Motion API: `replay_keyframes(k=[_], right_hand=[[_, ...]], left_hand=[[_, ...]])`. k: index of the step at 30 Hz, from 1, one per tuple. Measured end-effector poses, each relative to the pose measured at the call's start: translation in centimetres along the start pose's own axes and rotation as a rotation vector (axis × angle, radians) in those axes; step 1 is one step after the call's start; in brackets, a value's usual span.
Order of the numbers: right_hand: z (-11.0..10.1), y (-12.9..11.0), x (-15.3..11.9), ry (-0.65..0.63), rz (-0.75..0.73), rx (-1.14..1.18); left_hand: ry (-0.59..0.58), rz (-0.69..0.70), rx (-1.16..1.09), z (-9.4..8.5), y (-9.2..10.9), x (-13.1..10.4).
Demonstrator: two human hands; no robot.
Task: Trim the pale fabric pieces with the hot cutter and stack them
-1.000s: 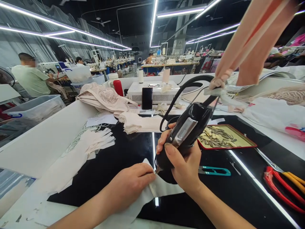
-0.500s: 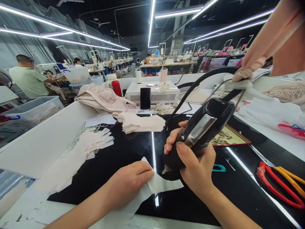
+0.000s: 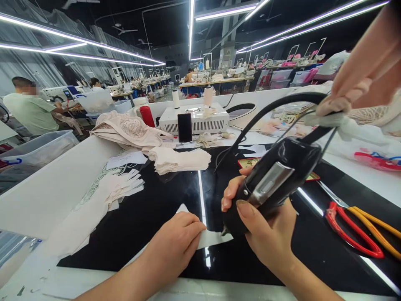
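Observation:
My right hand [image 3: 266,217] is wrapped around a black corded hand tool [image 3: 272,184] with a silver lever and a thin metal tip. The tip points down at the right end of a small white fabric piece [image 3: 216,239]; whether it touches, I cannot tell. Fingers together, my left hand [image 3: 177,238] presses this piece against the black glossy work surface [image 3: 150,251] and covers much of it. A pale cloth strip [image 3: 351,92], knotted at the cable, rises from the tool's top to the upper right.
Stacked fabric pieces [image 3: 180,160] lie behind my hands, with more fanned pieces [image 3: 112,188] at left. Red-and-orange-handled scissors [image 3: 354,225] lie at right. A phone [image 3: 184,127] leans on a white vented box [image 3: 216,119]. A person [image 3: 29,106] sits at far left.
The tool's tip has come down to the fabric's right end. My left hand has shifted slightly and covers more of the piece. The view has turned a little to the right.

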State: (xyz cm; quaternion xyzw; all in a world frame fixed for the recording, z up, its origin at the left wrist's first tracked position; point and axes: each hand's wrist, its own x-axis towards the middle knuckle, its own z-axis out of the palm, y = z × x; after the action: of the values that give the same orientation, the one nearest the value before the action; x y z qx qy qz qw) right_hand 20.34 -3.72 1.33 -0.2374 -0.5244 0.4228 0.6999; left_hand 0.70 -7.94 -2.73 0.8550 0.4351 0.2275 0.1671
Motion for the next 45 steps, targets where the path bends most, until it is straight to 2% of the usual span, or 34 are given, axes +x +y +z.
replay_keyframes(k=[17, 23, 28, 37, 45], right_hand=[[0.5, -0.2, 0.1, 0.017, -0.008, 0.021], [1.6, 0.1, 0.3, 0.016, 0.025, 0.084], [2.2, 0.4, 0.2, 0.001, 0.034, 0.088], [1.2, -0.1, -1.0, -0.035, 0.035, 0.090], [1.2, 0.0, -0.9, -0.026, 0.036, 0.095]], left_hand=[[0.020, 0.054, 0.024, 0.5, -0.3, -1.4], [0.066, 0.121, 0.120, 1.1, -0.2, -1.6], [0.078, 0.123, 0.164, 1.3, -0.1, -1.7], [0.022, 0.083, 0.134, 1.4, 0.0, -1.9], [-0.012, 0.057, 0.138, 1.2, 0.3, -1.9]])
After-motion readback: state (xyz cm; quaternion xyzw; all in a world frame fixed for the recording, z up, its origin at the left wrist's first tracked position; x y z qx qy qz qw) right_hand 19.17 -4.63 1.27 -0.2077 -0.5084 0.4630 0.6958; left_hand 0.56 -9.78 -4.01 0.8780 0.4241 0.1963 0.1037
